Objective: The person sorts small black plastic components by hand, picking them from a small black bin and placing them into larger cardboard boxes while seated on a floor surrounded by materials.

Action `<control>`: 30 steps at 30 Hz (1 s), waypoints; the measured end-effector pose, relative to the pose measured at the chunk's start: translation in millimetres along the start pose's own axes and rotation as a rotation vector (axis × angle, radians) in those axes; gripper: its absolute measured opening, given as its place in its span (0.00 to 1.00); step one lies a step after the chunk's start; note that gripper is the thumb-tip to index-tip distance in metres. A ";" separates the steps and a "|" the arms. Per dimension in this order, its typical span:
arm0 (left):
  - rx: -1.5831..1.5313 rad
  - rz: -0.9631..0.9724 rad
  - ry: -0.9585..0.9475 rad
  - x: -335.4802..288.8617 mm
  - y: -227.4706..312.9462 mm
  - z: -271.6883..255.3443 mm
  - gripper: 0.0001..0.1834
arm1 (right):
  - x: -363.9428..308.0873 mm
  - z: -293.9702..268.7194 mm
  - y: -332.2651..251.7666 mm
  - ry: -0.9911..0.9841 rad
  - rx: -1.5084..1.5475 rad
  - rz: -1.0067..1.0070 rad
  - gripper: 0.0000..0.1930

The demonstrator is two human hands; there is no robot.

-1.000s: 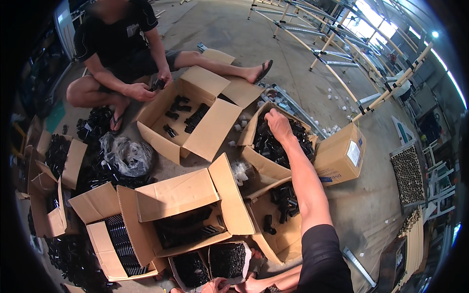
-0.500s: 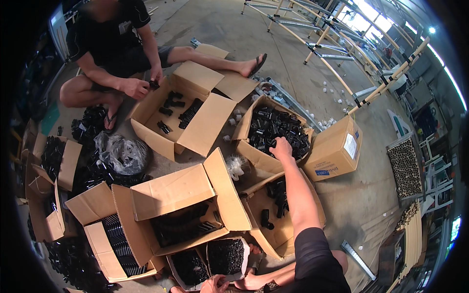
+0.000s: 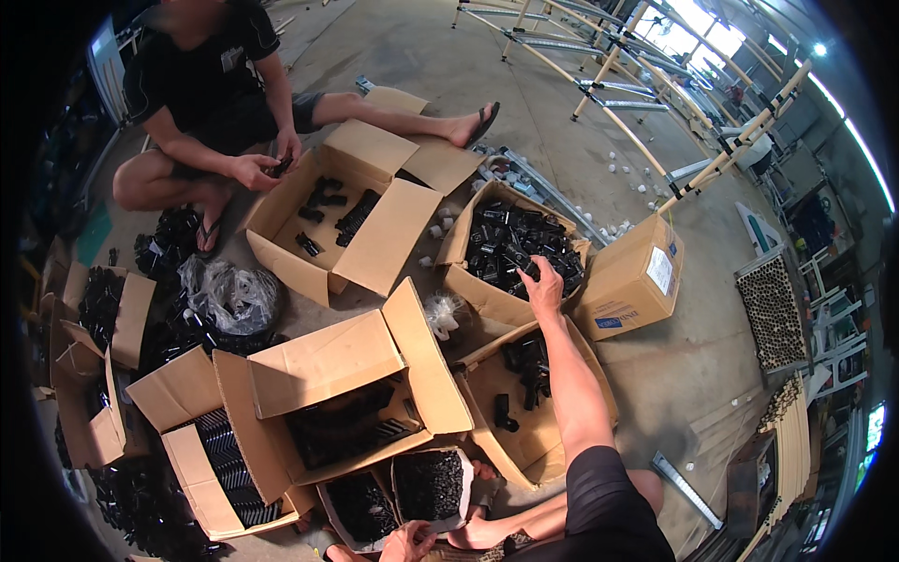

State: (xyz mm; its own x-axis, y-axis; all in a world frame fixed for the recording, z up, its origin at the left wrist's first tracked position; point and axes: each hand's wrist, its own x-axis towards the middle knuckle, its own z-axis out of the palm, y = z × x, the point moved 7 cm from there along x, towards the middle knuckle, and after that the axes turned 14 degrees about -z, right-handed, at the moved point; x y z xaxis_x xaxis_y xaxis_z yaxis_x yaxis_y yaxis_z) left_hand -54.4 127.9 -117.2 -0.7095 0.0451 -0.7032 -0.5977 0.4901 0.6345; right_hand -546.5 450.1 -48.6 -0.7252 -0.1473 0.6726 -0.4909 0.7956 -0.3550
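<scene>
My right hand (image 3: pixel 546 284) reaches over the near edge of an open carton (image 3: pixel 484 284) heaped with black fittings (image 3: pixel 510 234). Its thumb and fingers close on one black fitting at the near side of the heap. My left hand (image 3: pixel 408 542) rests low in the view, at the near rim of a small two-part box (image 3: pixel 393 468) of small black pieces (image 3: pixel 431 482). The left fingers are curled; what they hold, if anything, is hidden. Beneath my right forearm stands another open carton (image 3: pixel 479 384) with some black fittings (image 3: pixel 503 412) in it.
Across from me a person (image 3: pixel 201 84) sits, holding a black part over an open carton (image 3: pixel 391 245). Open cartons (image 3: pixel 328 365) with stacked black parts stand at the left, near a clear plastic bag (image 3: pixel 234 295). A closed carton (image 3: pixel 618 281) stands right; pipe frames (image 3: pixel 618 94) stand beyond.
My right hand has drawn slightly nearer, out of the heap toward the carton's near edge. The other person's hands have shifted on their black part. My left hand stays about where it was.
</scene>
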 end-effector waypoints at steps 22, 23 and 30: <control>0.062 0.202 -0.053 -31.3 -2.0 9.7 0.21 | -79.4 -8.0 -83.4 -0.510 0.067 0.324 0.16; 0.089 0.212 -0.059 -33.5 -3.4 14.1 0.21 | -104.7 -12.2 -90.3 -0.497 0.058 0.320 0.17; 0.123 0.358 -0.037 -48.9 7.2 19.4 0.22 | -315.2 -20.5 -96.0 -0.382 0.047 0.791 0.14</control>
State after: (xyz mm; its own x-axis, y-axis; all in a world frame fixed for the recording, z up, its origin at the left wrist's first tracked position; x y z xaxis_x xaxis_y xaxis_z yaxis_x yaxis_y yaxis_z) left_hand -16.8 146.1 -84.4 -0.8504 0.2624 -0.4561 -0.2635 0.5381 0.8007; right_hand -260.9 432.2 -213.2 -0.9689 0.2439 -0.0423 0.2109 0.7240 -0.6568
